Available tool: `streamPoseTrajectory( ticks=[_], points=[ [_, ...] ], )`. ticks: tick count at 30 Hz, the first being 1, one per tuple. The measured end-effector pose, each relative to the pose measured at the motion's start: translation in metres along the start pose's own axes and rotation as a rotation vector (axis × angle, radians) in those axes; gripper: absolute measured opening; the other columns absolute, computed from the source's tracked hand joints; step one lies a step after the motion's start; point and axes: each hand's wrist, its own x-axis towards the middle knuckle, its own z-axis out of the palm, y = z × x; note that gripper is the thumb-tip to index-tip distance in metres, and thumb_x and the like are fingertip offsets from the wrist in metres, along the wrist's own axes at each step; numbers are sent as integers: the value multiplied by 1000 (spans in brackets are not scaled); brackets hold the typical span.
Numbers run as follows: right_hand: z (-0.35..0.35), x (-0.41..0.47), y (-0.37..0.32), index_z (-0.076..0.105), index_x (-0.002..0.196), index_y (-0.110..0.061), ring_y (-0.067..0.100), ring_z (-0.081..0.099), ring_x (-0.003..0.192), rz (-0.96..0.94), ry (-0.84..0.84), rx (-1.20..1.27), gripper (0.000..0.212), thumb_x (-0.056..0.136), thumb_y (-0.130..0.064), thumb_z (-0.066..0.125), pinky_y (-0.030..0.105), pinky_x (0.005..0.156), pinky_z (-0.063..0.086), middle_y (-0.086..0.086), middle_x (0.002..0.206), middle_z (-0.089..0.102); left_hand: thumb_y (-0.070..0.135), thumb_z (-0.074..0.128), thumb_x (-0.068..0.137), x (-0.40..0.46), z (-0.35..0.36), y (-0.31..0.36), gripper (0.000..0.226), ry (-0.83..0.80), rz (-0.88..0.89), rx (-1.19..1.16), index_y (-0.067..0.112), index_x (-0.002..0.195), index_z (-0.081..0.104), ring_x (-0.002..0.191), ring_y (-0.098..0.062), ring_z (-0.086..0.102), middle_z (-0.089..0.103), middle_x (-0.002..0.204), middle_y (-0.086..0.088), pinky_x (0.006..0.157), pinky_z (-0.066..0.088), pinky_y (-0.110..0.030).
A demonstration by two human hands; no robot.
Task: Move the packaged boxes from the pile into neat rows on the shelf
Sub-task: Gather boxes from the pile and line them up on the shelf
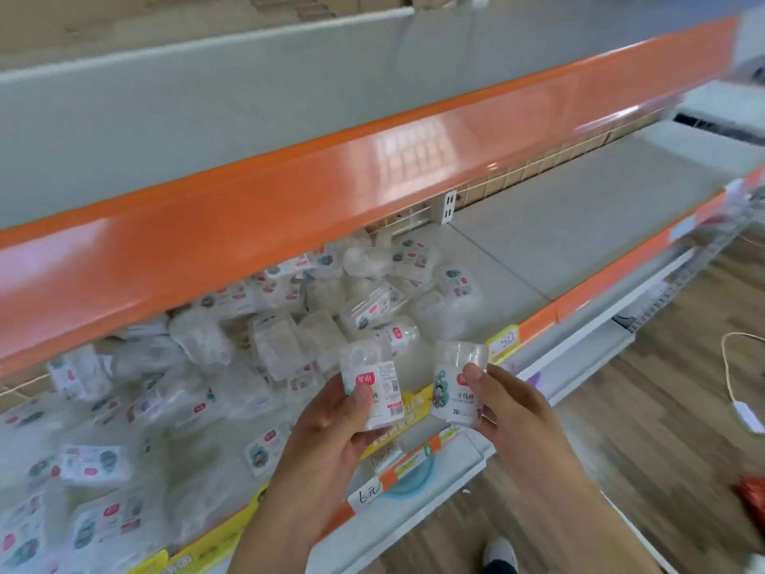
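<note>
I see a long shelf point(579, 209) with an orange edge. Its right part is bare. On its left part lies a big messy pile point(256, 333) of clear boxes. In front of the shelf, my left hand point(331, 428) is closed around one small box point(372, 387), and my right hand point(509, 403) is closed around another box point(457, 387). Both boxes stand up, side by side, just apart. I think I am at the carrying step. Next, I should move them right and set them down in a straight row.
</note>
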Motion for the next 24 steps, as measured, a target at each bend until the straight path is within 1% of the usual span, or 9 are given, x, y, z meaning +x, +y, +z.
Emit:
streamPoseTrajectory(
  ticks=[5,7,9,11,14,18,20,22,24],
  points=[
    [-62,-1,-24,81,89,-18,24,74,93,-61,138,56,19,77,-29,70,26,75,59,12,101,77,44,96,51,33,62,-21,63,-131,-56,95,20,106,78,104,-23,72,74,114,-12,80,59,-29],
    [-94,2,-32,79,94,-12,26,74,94,-58,183,82,28,75,-31,72,31,79,58,14,104,76,32,86,70,50,90,-34,45,-150,-56,136,15,110,75,110,-29,69,72,117,-16,87,59,-36],
    [-130,6,-41,75,105,-14,27,72,102,-21,217,96,43,71,-40,77,41,93,54,11,108,76,22,71,80,67,122,-52,36,-170,-67,172,8,113,72,114,-35,66,71,118,-19,96,55,-42],
    [-169,12,-51,69,113,-15,28,69,108,34,265,124,47,76,-42,77,50,103,48,9,111,75,21,66,80,83,155,-72,38,-175,-83,209,4,114,69,114,-38,65,71,116,-20,98,53,-44],
    [-226,26,-73,66,110,-2,30,72,102,12,308,148,34,90,-30,65,46,101,50,14,107,75,26,74,77,106,211,-98,41,-198,-94,241,10,114,71,114,-36,66,72,116,-17,105,48,-49],
    [-295,45,-99,66,115,2,33,71,104,-5,317,147,39,95,-31,60,47,101,50,18,111,73,37,79,76,132,275,-128,38,-235,-117,276,22,111,75,112,-31,67,72,117,-13,92,54,-40],
    [-327,58,-114,64,120,0,33,71,105,-5,322,191,50,86,-36,66,50,102,49,19,113,73,43,78,71,144,308,-140,46,-234,-132,287,20,111,74,111,-27,68,73,117,-11,85,56,-29],
    [-355,70,-129,62,124,-2,33,71,104,4,343,264,60,77,-39,69,51,100,50,20,112,73,45,82,69,159,336,-153,56,-232,-143,302,15,115,71,112,-26,69,73,117,-9,87,56,-29],
    [-379,81,-145,64,119,-3,31,72,102,-21,334,309,53,77,-36,65,49,96,52,21,110,73,40,80,71,175,358,-161,56,-238,-150,315,13,118,67,111,-26,69,73,116,-9,86,57,-29]
  ],
)
